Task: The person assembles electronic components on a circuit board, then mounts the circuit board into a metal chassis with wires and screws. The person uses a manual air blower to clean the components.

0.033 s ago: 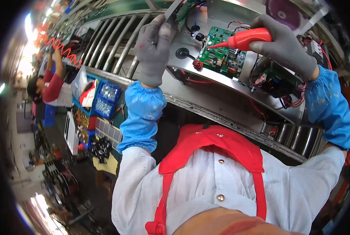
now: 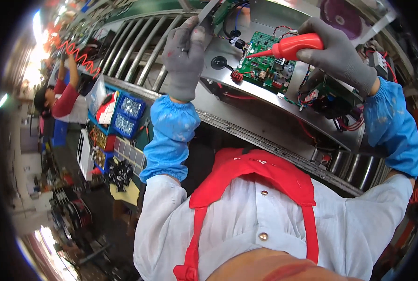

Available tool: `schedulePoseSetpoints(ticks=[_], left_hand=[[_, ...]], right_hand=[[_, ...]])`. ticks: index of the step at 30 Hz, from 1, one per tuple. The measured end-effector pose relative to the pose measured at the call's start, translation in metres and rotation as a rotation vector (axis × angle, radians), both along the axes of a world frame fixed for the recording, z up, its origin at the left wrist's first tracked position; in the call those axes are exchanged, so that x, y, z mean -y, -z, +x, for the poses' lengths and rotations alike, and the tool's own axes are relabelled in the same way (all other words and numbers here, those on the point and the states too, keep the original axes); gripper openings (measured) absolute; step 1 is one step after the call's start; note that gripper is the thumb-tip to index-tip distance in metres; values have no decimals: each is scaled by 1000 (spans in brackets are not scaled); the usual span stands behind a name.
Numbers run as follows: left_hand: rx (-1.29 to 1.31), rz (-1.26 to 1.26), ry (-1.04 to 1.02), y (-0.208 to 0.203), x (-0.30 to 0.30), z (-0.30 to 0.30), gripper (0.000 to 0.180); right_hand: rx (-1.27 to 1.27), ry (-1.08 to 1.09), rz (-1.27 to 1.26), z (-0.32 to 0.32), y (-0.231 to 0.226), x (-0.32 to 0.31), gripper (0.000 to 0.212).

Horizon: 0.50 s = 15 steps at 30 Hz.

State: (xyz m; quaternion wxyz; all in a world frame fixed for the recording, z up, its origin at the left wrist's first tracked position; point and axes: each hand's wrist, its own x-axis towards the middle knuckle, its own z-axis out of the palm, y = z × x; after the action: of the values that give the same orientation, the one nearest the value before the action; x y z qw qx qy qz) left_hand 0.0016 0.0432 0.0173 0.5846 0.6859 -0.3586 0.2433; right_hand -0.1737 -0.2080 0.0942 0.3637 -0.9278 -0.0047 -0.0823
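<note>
My right hand [image 2: 337, 56], in a grey glove, is wrapped round a red squeeze bottle [image 2: 300, 46] with a thin pointed nozzle. The bottle lies nearly level, its tip over the left part of a green circuit board [image 2: 260, 77]; whether tip and board touch I cannot tell. That board sits in an open sheet-metal case [image 2: 267, 14]. My left hand [image 2: 185, 61], also gloved, is closed on the upright metal edge at the case's left side; its fingertips are partly hidden. Beside the board are a black round part [image 2: 218, 63] and a dark red wire coil [image 2: 237, 76].
The case rests on a roller conveyor [image 2: 141, 51]. More wiring and a dark component [image 2: 328, 100] fill its right side. Blue bins of small metal parts [image 2: 124, 124], pliers [image 2: 145, 125] and black parts [image 2: 120, 175] lie at left. Farther left, another person [image 2: 63, 100] works beside a red coiled hose [image 2: 80, 56].
</note>
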Motion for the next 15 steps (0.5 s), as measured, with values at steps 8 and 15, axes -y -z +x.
schedulePoseSetpoints(ticks=[8, 15], left_hand=[[-62, -108, -178, 11, 15, -3, 21], [-129, -247, -115, 7, 26, -11, 19]], right_hand=[[51, -173, -141, 27, 22, 30, 43], [41, -116, -136, 33, 30, 32, 46]])
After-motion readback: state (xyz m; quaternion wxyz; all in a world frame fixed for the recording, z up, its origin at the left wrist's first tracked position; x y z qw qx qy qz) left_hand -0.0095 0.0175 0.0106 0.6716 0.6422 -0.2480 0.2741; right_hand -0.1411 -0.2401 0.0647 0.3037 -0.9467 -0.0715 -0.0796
